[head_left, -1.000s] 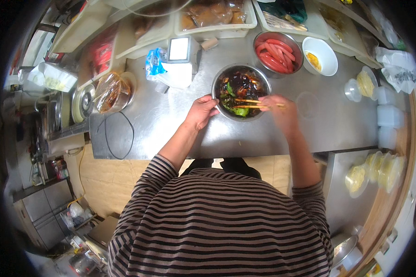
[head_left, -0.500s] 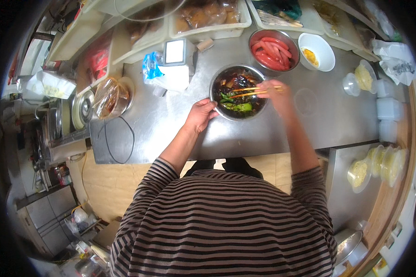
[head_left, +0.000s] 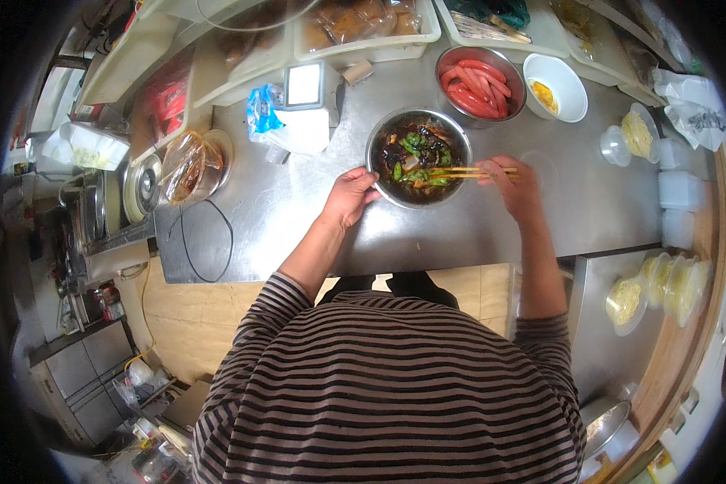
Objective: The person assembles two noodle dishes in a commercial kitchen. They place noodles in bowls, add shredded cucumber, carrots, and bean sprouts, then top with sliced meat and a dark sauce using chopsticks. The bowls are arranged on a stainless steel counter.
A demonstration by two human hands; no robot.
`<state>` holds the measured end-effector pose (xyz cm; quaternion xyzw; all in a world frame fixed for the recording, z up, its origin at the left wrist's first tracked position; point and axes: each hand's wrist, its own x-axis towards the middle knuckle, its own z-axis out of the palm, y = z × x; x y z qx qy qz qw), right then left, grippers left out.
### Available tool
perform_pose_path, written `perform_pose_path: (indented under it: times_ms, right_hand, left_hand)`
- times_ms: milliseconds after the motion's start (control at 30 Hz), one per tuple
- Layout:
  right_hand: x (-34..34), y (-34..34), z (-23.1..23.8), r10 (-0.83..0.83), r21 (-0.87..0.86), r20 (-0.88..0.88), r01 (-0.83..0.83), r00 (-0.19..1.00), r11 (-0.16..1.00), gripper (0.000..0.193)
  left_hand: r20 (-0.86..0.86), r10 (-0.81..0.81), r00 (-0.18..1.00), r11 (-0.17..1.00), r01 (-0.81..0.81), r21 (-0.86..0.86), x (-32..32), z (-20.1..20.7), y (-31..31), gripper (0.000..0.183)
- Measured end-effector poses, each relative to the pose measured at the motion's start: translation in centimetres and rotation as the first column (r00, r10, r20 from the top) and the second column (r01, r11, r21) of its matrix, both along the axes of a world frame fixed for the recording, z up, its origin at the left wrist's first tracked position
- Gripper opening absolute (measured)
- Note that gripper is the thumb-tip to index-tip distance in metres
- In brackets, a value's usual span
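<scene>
A round metal bowl [head_left: 373, 179] stands on the steel table, filled with dark food [head_left: 411, 153], glossy black pieces and green vegetable bits in brown liquid. My left hand [head_left: 352, 196] grips the bowl's left rim, thumb at the edge and fingers against the outer side. In my right hand [head_left: 506, 181], to the right of the bowl, is a pair of wooden chopsticks [head_left: 457, 172]. Their tips reach into the food near the bowl's middle. Behind the bowl, a larger metal bowl [head_left: 452, 110] holds several red sausages [head_left: 480, 87]. Beside that sits a white bowl [head_left: 571, 95] with something yellow inside.
A small device with a lit screen [head_left: 303, 86] stands behind the left hand, next to a blue-and-white package [head_left: 264, 113]. A plastic-covered pot [head_left: 210, 165] and a black cable [head_left: 232, 242] are at left. White bins [head_left: 367, 53] line the back; noodle containers [head_left: 626, 302] stand right.
My right hand has shifted right and slightly nearer me, with the chopsticks. The food has been turned over, so green pieces now show at the middle and top. My left hand stays on the rim.
</scene>
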<state>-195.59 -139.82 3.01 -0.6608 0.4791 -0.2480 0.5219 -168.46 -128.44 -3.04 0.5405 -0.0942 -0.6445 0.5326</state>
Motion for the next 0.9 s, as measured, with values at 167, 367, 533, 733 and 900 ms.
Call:
perform_pose_path:
  times_ms: [167, 367, 533, 733, 900]
  right_hand:
    - [-1.0, -0.2, 0.3, 0.077, -0.04, 0.061, -0.075, 0.995, 0.996, 0.019]
    - [3.5, 1.2, -2.8, -0.015, 0.098, 0.24, -0.009, 0.971, 0.995, 0.018]
    - [4.2, 0.3, -3.2, 0.012, -0.169, 0.245, 0.031, 0.97, 0.985, 0.019]
    - [3.5, -1.8, -0.1, -0.452, 0.169, 0.287, 0.42, 0.844, 0.892, 0.028]
    - [5.5, -3.4, -1.6, -0.309, 0.401, 0.343, 0.159, 0.887, 0.902, 0.033]
  left_hand:
    - [0.0, 0.007, 1.0, 1.0, -0.007, 0.02, 0.0, 0.4, 0.3, 0.009]
    - [-0.007, -0.015, 1.0, 1.0, 0.015, 0.015, -0.5, 0.0, 0.0, 0.009]
    - [-0.014, -0.001, 1.0, 1.0, 0.001, -0.009, -0.3, 0.0, 0.0, 0.008]
    - [0.007, -0.035, 0.999, 0.999, 0.035, 0.009, -0.4, 0.5, -0.1, 0.007]
    - [0.009, -0.031, 0.999, 1.0, 0.031, -0.002, 0.0, 0.0, -0.3, 0.007]
